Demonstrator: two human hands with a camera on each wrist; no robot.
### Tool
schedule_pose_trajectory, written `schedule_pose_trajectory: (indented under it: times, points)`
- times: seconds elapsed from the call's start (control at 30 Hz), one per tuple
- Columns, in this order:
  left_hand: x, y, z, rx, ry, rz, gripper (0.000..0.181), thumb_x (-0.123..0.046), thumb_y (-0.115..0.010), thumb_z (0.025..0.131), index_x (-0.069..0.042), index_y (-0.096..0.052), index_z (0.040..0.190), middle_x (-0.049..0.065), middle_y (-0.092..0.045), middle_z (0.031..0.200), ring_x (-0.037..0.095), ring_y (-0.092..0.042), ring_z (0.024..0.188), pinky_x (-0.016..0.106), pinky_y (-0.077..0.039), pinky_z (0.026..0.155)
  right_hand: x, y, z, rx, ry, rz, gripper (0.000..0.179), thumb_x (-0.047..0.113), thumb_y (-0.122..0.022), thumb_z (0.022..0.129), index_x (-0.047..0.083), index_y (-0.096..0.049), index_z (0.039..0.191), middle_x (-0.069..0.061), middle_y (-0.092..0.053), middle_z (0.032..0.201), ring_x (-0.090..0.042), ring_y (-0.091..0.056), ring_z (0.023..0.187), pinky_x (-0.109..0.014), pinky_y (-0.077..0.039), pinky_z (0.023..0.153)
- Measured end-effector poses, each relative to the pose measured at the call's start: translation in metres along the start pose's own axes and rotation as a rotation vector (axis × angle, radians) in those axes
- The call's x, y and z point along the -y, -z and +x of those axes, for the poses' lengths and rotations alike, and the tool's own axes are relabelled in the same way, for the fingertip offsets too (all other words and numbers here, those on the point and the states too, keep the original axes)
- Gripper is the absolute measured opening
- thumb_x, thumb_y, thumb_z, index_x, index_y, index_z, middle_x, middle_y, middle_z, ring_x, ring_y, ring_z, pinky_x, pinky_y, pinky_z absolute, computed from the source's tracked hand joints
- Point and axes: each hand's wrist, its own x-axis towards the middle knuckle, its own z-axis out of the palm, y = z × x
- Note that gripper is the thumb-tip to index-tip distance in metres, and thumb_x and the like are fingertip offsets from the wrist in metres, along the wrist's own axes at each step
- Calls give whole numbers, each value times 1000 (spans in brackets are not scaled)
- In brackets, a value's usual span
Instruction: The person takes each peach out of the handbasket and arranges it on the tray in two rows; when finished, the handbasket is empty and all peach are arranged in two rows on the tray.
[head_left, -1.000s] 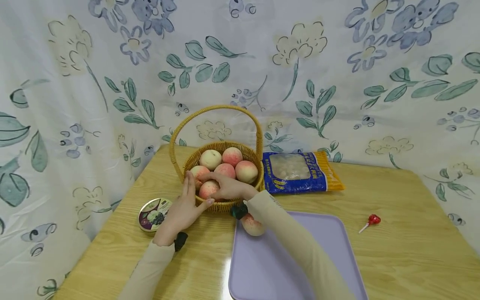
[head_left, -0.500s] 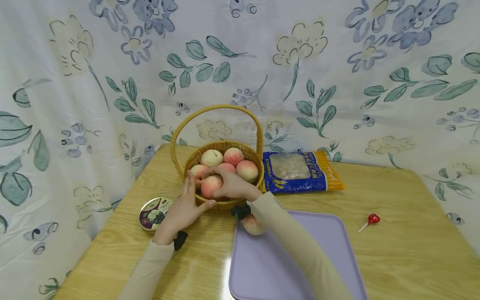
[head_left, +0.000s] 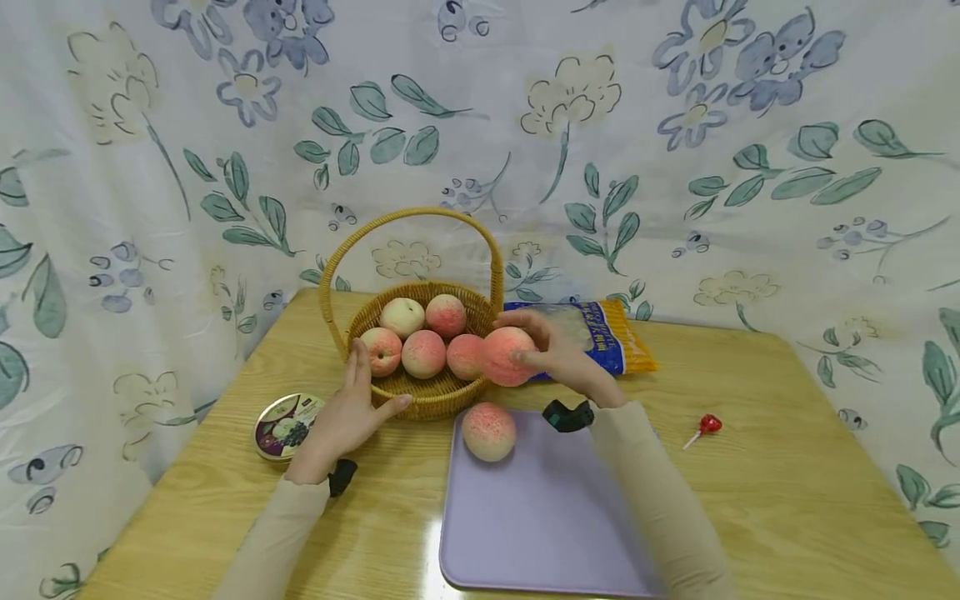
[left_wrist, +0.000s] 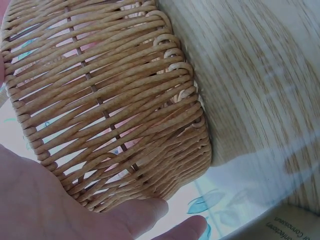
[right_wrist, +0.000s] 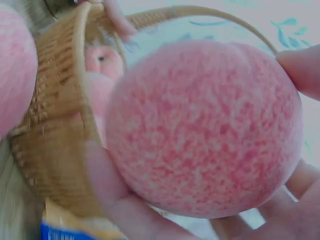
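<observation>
My right grip (head_left: 558,357) is clamped on a pink peach (head_left: 508,358), the thumb on one side and the fingers curled round the other. The fruit is held up at the side of a wicker basket (head_left: 431,408) facing the right edge of the desk (head_left: 765,492); in the right wrist view it appears outside the basket wall. My left grip (head_left: 348,423) has its fingers and thumb straight and spread apart, resting against the basket's rim on the side toward the desk's left edge. The basket stands near the back left corner, its arched handle upright. Five further peaches (head_left: 424,354) lie inside, one mostly pale, one partly hidden by the fruit I hold.

In front of the basket, a lilac tray (head_left: 547,525) extends toward the desk's near side, with a loose peach (head_left: 489,432) at its back left corner. A blue and yellow bag (head_left: 611,337) lies along the back edge, partly behind my right grip. A round tin (head_left: 283,429) sits near the left edge, beside my left grip. A red lollipop (head_left: 705,428) lies toward the right edge, well apart from the basket.
</observation>
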Motion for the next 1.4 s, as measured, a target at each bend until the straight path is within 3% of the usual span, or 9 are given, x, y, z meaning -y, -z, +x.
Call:
schedule_pose_trajectory:
  times: [0.2, 0.3, 0.63, 0.83, 0.93, 1.07, 1.23, 1.4]
  points:
    - [3, 7, 1, 4, -2, 13, 111, -64, -48, 92, -6, 26, 150, 27, 14, 159, 58, -53, 114, 47, -53, 68, -14, 21, -40, -44, -165, 66, 49, 25, -48, 102, 4, -38, 146, -19, -40, 147, -18, -64, 100, -49, -59, 70]
    - [4, 10, 1, 5, -1, 21, 111, -64, -48, 92, -6, 27, 149, 27, 14, 159, 59, -49, 117, 49, -53, 70, -28, 23, -53, -49, -227, 98, 49, 27, -44, 103, 2, -38, 145, -22, -39, 145, -21, -63, 99, -52, -58, 66]
    - [2, 8, -1, 6, -3, 7, 110, -63, -48, 92, -4, 25, 150, 28, 14, 159, 59, -48, 119, 52, -52, 75, -59, 9, -58, 46, -345, 76, 47, 35, -52, 100, 9, -48, 139, -17, -48, 140, -20, -63, 100, -47, -59, 64]
    - [-1, 7, -2, 6, -3, 3, 110, -63, -48, 92, -4, 24, 150, 28, 14, 159, 58, -51, 116, 49, -52, 69, -59, -3, -55, -27, -363, 27, 46, 34, -55, 99, 6, -53, 135, -18, -53, 139, -18, -62, 102, -42, -58, 58]
    - [-4, 6, -3, 1, -23, 3, 107, -61, -48, 94, -4, 23, 151, 26, 13, 160, 58, -37, 130, 58, -49, 84, -55, -8, -55, -82, -376, -14, 46, 35, -56, 98, 5, -55, 132, -17, -57, 135, -16, -62, 96, -39, -58, 57]
    - [-7, 3, -1, -17, -52, 4, 100, -59, -43, 97, -6, 20, 152, 21, 13, 161, 59, -10, 140, 70, -26, 106, -53, -11, -55, -137, -384, -75, 44, 33, -54, 100, 3, -57, 131, -17, -58, 133, -12, -62, 91, -36, -57, 59]
    - [-11, -3, 1, -46, -66, 30, 90, -54, -38, 100, -5, 15, 153, 21, 10, 162, 68, -12, 133, 73, -20, 106, -59, -11, -56, -114, -350, -163, 43, 33, -50, 101, 7, -58, 134, -16, -58, 136, -14, -59, 99, -29, -53, 70]
    - [-15, -7, 2, -72, -57, 34, 88, -51, -38, 102, -1, 12, 153, 23, 12, 161, 68, -12, 133, 74, -22, 105, -64, -12, -57, -78, -292, -232, 45, 33, -48, 103, 5, -54, 137, -18, -54, 139, -27, -56, 118, -37, -50, 90]
